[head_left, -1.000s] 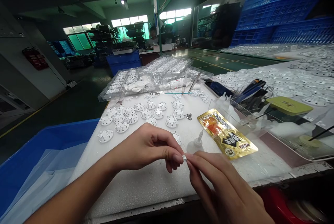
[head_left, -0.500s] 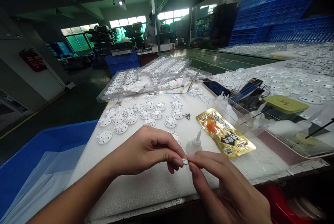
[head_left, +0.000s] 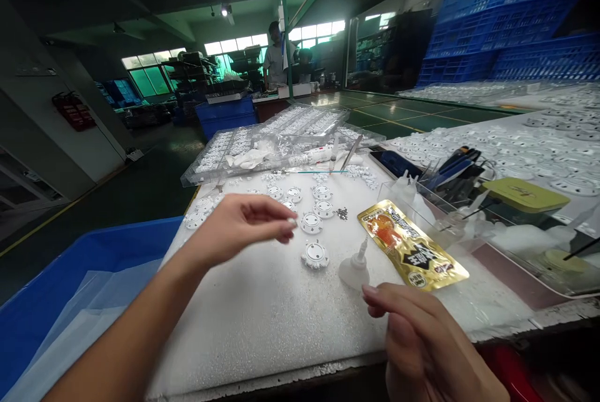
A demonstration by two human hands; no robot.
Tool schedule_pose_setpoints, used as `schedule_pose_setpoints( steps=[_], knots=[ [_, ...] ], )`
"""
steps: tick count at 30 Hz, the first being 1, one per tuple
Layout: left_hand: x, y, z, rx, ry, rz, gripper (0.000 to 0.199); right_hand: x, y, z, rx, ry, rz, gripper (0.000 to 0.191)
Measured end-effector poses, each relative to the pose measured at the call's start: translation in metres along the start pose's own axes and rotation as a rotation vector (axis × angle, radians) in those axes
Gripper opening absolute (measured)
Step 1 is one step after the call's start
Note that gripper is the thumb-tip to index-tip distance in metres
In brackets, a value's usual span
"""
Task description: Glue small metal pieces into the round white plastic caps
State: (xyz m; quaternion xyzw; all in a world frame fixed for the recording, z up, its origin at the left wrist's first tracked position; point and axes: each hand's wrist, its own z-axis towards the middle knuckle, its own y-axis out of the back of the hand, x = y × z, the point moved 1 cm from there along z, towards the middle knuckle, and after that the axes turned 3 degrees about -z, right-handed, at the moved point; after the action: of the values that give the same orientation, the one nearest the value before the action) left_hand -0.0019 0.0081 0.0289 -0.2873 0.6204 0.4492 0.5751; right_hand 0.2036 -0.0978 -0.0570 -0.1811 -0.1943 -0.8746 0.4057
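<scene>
My left hand (head_left: pixel 253 227) is over the white foam sheet (head_left: pixel 262 327), thumb and forefinger tips drawn close together. Whatever may be between them is too small and blurred to make out. White round parts (head_left: pixel 311 222) with small blocks around their rims stand in loose rows beside and behind this hand. One such part (head_left: pixel 314 255) lies nearest the front. At the lower right, my right hand (head_left: pixel 422 333) has its thumb apart from its bent fingers and shows nothing held. Just behind its fingertips is a translucent dropper bottle (head_left: pixel 355 269) with a narrow tip.
A gold packet (head_left: pixel 412 246) lies right of the bottle. Tiny dark pieces (head_left: pixel 342 214) form a pile. Clear trays of white parts (head_left: pixel 229 145) stand behind, and a clear bin with bottles and a green-lidded box (head_left: pixel 525 192) at right. A blue tub (head_left: pixel 117 239) is left.
My hands have parted from the small white piece they were both pinching. The left went up and left toward the round parts; the right drew away to the lower right.
</scene>
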Motion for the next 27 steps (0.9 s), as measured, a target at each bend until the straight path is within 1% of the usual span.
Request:
schedule_pose_setpoints(
  steps=[2,4,5,8,9,11,14,17,18,19,22,23,25,27],
  knots=[
    [0.008,0.022,0.009,-0.234,-0.018,0.021,0.028,-0.008,-0.002,-0.003,-0.085,-0.038,-0.002,0.031],
    [0.022,0.044,0.018,-0.467,-0.013,0.103,0.036,-0.016,-0.004,-0.005,-0.14,-0.069,-0.007,0.03],
    [0.03,0.054,0.021,-0.537,0.002,0.145,0.038,-0.019,-0.004,-0.006,-0.147,-0.094,-0.001,0.027],
    [0.054,0.076,0.03,-0.663,0.063,0.29,0.039,-0.028,-0.004,-0.01,-0.127,-0.246,0.042,0.015],
    [0.06,0.081,0.031,-0.699,0.081,0.351,0.036,-0.03,-0.003,-0.012,-0.112,-0.296,0.055,0.012],
    [0.069,0.087,0.033,-0.754,0.113,0.475,0.029,-0.035,-0.002,-0.013,-0.056,-0.374,0.059,0.014],
    [0.074,0.088,0.033,-0.76,0.165,0.609,0.024,-0.04,0.0,-0.014,0.036,-0.428,0.02,0.018],
    [0.072,0.087,0.035,-0.701,0.221,0.687,0.024,-0.042,0.003,-0.011,0.073,-0.423,0.019,0.016],
    [0.069,0.087,0.036,-0.677,0.235,0.708,0.023,-0.043,0.004,-0.011,0.055,-0.431,0.027,0.016],
    [0.066,0.087,0.038,-0.653,0.247,0.729,0.023,-0.044,0.006,-0.01,0.01,-0.441,0.025,0.016],
    [0.057,0.088,0.046,-0.592,0.269,0.792,0.023,-0.049,0.013,-0.009,-0.171,-0.448,-0.058,0.021],
    [0.055,0.088,0.05,-0.573,0.273,0.81,0.023,-0.052,0.015,-0.009,-0.202,-0.44,-0.096,0.023],
    [0.053,0.088,0.059,-0.533,0.279,0.841,0.023,-0.058,0.018,-0.007,-0.173,-0.43,-0.132,0.025],
    [0.055,0.089,0.07,-0.496,0.291,0.864,0.024,-0.063,0.02,-0.005,-0.102,-0.426,-0.114,0.025]
  ],
)
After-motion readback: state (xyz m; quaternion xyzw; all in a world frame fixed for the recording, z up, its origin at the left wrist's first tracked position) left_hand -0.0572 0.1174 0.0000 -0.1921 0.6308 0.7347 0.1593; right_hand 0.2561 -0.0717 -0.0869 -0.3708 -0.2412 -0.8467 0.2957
